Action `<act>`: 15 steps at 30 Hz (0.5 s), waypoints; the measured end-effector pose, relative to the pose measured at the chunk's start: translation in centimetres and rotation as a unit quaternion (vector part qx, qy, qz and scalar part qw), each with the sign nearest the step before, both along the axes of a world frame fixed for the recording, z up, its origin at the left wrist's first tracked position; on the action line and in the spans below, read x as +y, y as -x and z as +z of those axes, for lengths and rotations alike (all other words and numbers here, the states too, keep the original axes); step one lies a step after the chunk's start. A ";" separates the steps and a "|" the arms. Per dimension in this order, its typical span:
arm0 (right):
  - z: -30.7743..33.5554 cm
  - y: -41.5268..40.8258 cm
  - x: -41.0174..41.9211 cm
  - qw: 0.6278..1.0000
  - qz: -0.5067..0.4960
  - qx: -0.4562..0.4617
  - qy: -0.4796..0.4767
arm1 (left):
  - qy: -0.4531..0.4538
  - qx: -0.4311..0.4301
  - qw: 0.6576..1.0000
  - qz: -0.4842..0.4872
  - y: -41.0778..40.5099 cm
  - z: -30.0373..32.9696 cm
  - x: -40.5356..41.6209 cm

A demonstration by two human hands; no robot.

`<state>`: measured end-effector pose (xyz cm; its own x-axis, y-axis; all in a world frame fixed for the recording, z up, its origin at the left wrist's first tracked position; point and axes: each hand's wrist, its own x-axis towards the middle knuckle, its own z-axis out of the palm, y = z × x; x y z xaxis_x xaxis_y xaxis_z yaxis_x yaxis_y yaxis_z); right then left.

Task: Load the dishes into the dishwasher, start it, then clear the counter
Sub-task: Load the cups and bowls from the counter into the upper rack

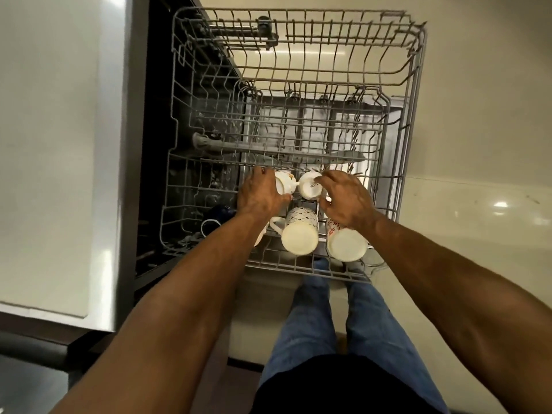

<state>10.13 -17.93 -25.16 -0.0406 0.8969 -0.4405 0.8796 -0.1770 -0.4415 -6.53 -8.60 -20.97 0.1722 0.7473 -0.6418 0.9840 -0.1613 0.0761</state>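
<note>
Over the pale floor point(478, 144), a pulled-out rack point(298, 70) holds mugs point(299, 234).

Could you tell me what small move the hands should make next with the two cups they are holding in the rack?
Probably lower both and let go: the left hand and right hand each grip a white cup, bases up, just behind two upturned mugs already seated in the upper rack.
</note>
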 end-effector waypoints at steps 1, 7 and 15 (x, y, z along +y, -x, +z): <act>-0.2 -0.1 -0.1 1.000 0.009 -0.006 0.005 | -0.002 0.006 1.000 -0.003 -0.2 -0.1 0.2; -1.0 -0.5 -0.5 0.999 0.040 -0.022 0.025 | 0.006 0.037 0.999 -0.003 -1.2 -1.5 0.7; -1.6 -0.4 -0.6 0.999 0.033 -0.025 0.020 | 0.036 0.049 0.998 0.026 -2.0 -3.6 1.0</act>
<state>10.56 -18.49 -26.74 -0.0760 0.8744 -0.4791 0.9104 -0.1352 -0.3911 -4.56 -7.57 -24.56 0.0682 0.7048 -0.7061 0.9942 -0.1073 -0.0112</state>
